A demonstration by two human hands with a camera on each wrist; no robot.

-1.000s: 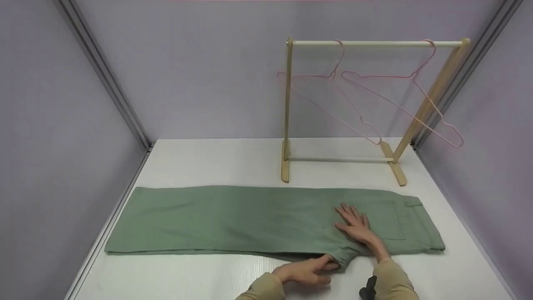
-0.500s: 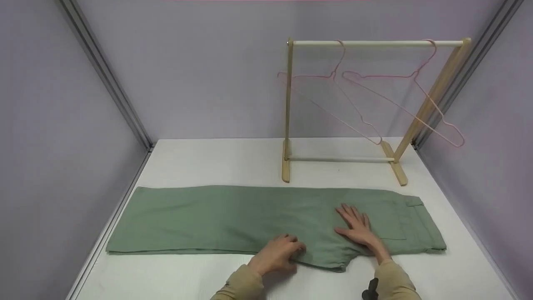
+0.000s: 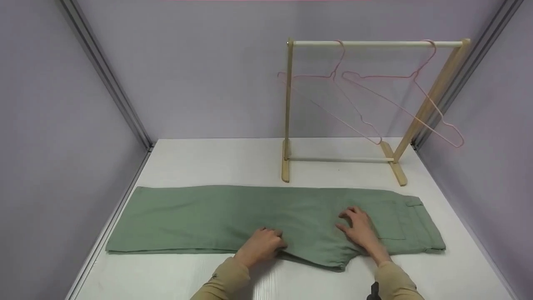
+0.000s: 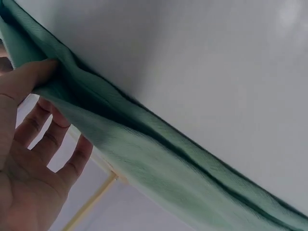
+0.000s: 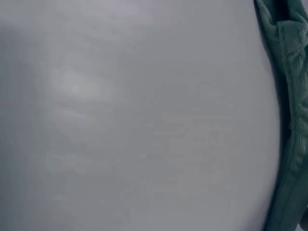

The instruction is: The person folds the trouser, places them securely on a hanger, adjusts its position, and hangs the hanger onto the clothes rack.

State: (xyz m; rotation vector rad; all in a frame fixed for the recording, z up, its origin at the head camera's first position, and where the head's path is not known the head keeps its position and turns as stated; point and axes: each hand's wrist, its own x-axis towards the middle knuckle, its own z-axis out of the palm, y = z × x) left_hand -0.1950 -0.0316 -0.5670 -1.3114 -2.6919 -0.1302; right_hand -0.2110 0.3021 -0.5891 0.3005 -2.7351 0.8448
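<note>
Fingers of my left hand (image 3: 259, 246) pinch the near edge of the green trousers (image 3: 187, 221), which lie on the table (image 3: 208, 162), long axis running left to right; my right hand (image 3: 360, 230), fingers loosely bent, is nearer the waistband (image 3: 429, 225).

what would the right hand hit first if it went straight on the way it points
Beyond the green trousers beneath it, the right hand would probably meet the garment rack's lower rod first, though height and depth are unclear.
</note>
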